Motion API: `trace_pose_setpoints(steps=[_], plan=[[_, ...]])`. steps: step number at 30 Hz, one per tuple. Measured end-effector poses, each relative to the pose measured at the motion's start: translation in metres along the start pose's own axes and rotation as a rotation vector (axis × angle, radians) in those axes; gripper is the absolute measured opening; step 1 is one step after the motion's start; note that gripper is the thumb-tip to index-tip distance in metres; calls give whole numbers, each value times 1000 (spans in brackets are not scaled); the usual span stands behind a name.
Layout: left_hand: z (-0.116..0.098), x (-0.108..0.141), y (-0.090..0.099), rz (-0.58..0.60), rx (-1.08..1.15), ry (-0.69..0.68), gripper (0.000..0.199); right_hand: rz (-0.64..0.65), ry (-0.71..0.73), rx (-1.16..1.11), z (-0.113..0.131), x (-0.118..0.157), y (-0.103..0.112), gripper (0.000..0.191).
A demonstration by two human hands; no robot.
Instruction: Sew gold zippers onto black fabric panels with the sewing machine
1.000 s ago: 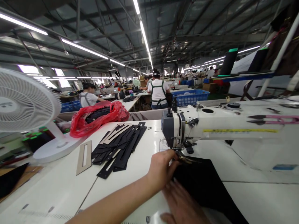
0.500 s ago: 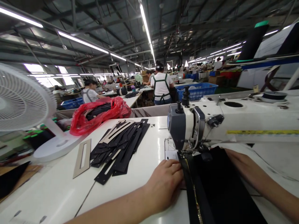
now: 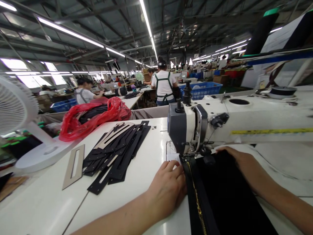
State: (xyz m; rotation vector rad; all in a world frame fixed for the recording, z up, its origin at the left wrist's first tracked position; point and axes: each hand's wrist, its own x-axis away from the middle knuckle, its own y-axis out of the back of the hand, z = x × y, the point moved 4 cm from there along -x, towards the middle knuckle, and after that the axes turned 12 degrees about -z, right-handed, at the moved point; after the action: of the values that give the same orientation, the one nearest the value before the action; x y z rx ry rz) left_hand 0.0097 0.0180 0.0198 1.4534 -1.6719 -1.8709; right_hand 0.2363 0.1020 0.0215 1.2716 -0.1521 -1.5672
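A black fabric piece [image 3: 225, 192] lies under the needle area of a white sewing machine [image 3: 259, 114]. Along its left part runs a gold-toothed zipper [image 3: 196, 192]. My left hand [image 3: 168, 184] is closed at the fabric's left edge, just in front of the needle plate; its fingertips are partly hidden. On the far right edge, my right hand [image 3: 236, 158] grips the fabric with bent fingers, its thumb side out of sight. The presser foot [image 3: 187, 156] sits over the zipper strip's far end.
Left of the machine lies a pile of black slotted strips [image 3: 122, 153], with a beige slotted piece [image 3: 73, 166] beside it. Behind are a red plastic bag [image 3: 95, 116] and a white fan [image 3: 36, 137]. Co-workers sit or stand beyond, near a blue basket [image 3: 202, 90].
The view has swung slightly right, so everything sits further left. My right hand has shifted a little toward the fabric's far edge, its fingers now showing more. My left hand stays beside the zipper.
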Motion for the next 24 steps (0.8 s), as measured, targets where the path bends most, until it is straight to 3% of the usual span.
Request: trace_pose_setpoints(steps=[5,10,13,17,20,24], plan=[[3,1,0,26,-10,25,9,126,-44,55,0,-6,5,46],[3,0,3,-19,-10,13,10,149,83,81,4,-9,-14,21],[2,1,4,-56,8,25,11,116,171,134,9,-9,-16,19],[2,6,1,-136,77,84,10,12,321,178,47,5,-9,25],[8,12,-1,-240,121,164,23,2,479,49,82,28,-15,26],[10,15,-6,-250,140,84,36,66,527,-11,93,47,-34,35]])
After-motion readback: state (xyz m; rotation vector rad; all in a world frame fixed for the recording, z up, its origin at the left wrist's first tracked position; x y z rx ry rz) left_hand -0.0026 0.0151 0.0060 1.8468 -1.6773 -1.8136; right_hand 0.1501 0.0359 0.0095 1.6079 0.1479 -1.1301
